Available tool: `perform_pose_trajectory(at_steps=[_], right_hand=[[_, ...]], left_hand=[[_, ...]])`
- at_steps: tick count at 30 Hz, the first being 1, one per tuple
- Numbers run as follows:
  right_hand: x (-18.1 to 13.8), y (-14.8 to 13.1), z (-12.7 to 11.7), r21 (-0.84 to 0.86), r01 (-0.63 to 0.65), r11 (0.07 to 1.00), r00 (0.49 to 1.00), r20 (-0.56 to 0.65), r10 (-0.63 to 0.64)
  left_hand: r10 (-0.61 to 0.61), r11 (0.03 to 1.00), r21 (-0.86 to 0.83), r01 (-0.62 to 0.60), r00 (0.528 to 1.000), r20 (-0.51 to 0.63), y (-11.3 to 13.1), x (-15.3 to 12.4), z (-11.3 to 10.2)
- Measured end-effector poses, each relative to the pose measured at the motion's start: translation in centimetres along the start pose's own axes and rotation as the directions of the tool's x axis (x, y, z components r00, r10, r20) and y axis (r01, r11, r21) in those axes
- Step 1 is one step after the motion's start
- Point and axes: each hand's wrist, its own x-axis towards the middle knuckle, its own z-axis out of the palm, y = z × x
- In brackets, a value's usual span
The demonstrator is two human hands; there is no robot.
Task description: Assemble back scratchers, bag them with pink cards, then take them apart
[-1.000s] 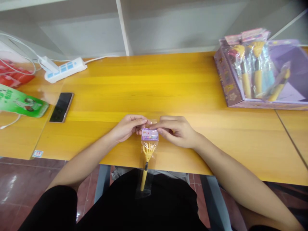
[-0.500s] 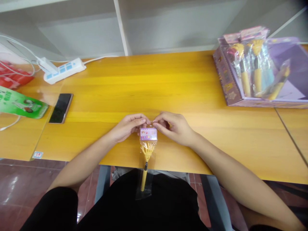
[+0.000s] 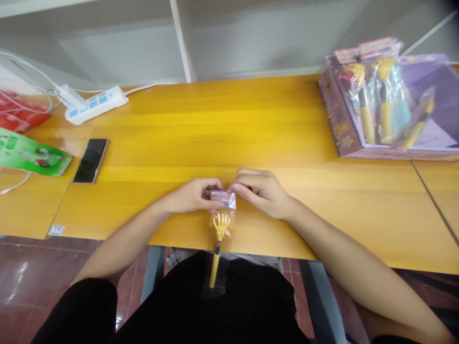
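Tabletop [image 3: 215, 138] bears phone [image 3: 91, 161], box [image 3: 335, 114], perhaps red bag [image 3: 27, 116]; left hand [image 3: 195, 195] pinches packet [image 3: 221, 225].

Landmark: scratcher [image 3: 220, 227], upper end over table [image 3: 215, 124], lower end over lap [image 3: 258, 296]. At scratcher's upper end: left hand [image 3: 201, 195] on left, right hand [image 3: 261, 192] on right. Left of scratcher and behind: phone [image 3: 91, 161]; pack [image 3: 34, 152] farther out, same side. Level with scratcher, well left: sticker [image 3: 56, 231]. Left of scratcher, deeper back: power strip [image 3: 98, 106] with charger [image 3: 73, 99] in. Right of scratcher and behind: box [image 3: 334, 117], more scratchers [image 3: 385, 107] in it. Behind scratcher, beyond table: shelf [image 3: 251, 38].
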Motion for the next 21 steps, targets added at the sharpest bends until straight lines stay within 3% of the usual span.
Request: perform_pose_trajectory(at_steps=[4,10,13,16,21], right_hand=[[-0.08,0.63,0.48,-0.047,-0.001,0.999,1.0,-0.001,0.0],[-0.1,0.54,0.64,-0.036,-0.011,0.999,0.999,0.041,0.013],[-0.11,0.34,0.55,-0.007,-0.1,0.995,0.993,0.067,0.101],[-0.23,0.41,0.54,0.054,-0.241,0.969,0.959,0.167,0.229],[-0.4,0.82,0.54,0.138,-0.323,0.936,0.92,0.276,0.276]], left_hand=[[0.008,1.0,0.016,-0.008,0.999,0.034,-0.12,-0.12,-0.14],[-0.007,0.996,-0.087,0.014,0.997,0.081,0.12,-0.17,0.07],[-0.007,0.995,-0.103,0.014,0.998,0.068,-0.02,-0.16,0.01],[-0.011,0.994,-0.109,0.019,0.998,0.069,-0.28,-0.14,-0.09],[-0.021,0.995,-0.093,0.028,0.997,0.068,-0.49,-0.13,-0.16]])
